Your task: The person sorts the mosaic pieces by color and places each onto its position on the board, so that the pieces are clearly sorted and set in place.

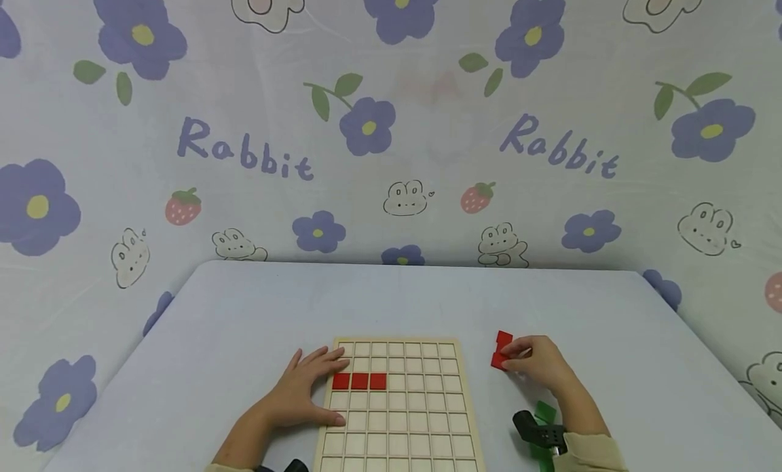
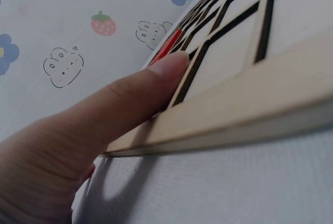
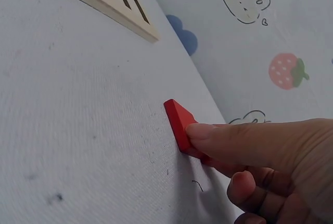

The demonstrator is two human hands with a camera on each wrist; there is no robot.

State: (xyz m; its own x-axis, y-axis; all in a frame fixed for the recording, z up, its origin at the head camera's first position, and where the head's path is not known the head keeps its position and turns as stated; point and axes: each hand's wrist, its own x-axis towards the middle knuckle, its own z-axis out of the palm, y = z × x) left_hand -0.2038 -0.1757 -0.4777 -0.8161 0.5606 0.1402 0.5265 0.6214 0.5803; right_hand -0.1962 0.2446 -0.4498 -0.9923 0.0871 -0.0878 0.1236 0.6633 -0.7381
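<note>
A shallow wooden grid board (image 1: 413, 424) lies on the white table. Three red square tiles (image 1: 360, 382) sit side by side in one of its rows, starting from the left edge. My left hand (image 1: 297, 392) rests spread on the board's left border, its thumb (image 2: 169, 67) lying over the frame onto the grid. To the right of the board, my right hand (image 1: 540, 363) pinches a red square tile (image 3: 178, 124) between thumb and fingers, low over the table. Another red tile (image 1: 504, 337) is just beyond it in the head view.
Several green tiles (image 1: 546, 412) lie near the right wrist, partly hidden by a black wrist device (image 1: 539, 432). The table's far edge (image 1: 421, 266) meets a hanging cloth printed with flowers and rabbits.
</note>
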